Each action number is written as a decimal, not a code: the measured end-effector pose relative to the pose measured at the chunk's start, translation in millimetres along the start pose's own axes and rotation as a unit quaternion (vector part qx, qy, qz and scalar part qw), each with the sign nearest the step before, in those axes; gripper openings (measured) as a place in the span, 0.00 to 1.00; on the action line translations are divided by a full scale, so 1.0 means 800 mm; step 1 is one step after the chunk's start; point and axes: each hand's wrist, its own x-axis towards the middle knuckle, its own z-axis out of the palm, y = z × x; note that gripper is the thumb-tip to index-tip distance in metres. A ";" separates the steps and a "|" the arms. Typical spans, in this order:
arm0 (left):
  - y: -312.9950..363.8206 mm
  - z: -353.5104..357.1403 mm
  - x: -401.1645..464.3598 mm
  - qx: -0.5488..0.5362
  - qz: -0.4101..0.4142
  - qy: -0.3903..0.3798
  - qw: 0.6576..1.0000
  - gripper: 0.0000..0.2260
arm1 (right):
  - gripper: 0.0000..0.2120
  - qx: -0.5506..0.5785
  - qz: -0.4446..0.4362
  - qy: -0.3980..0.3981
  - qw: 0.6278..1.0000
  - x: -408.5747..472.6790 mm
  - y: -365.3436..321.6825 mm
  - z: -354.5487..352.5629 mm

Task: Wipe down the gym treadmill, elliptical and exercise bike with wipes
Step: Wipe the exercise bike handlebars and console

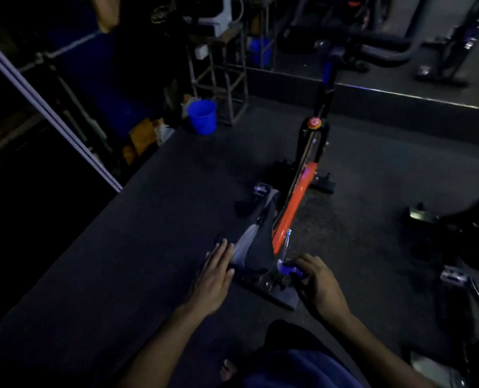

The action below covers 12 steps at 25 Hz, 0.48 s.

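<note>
Down low in the head view, dim gym floor: exercise bike [294, 197] with an orange frame stands centre on dark matting, saddle [256, 242] nearest the camera, red knob [314, 123] up the front post.

Left hand [214, 278] lies flat against the saddle's left side, fingers straight and together, nothing gripped.

Right hand [315, 281] is at the saddle's right rear, fingers curled over a small pale-blue wad, likely a wipe [291, 268], pressed near the seat post; too dark to confirm what it is.

Blue bucket [202, 116] sits on the floor well apart, upper left, beside a metal stand [227, 79]. More black machines along the far wall and at the right edge, type unclear.
</note>
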 end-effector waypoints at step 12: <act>-0.029 -0.004 0.161 0.006 0.123 -0.057 0.991 0.25 | 0.07 -0.039 -0.097 -0.029 0.994 0.078 -0.004 0.105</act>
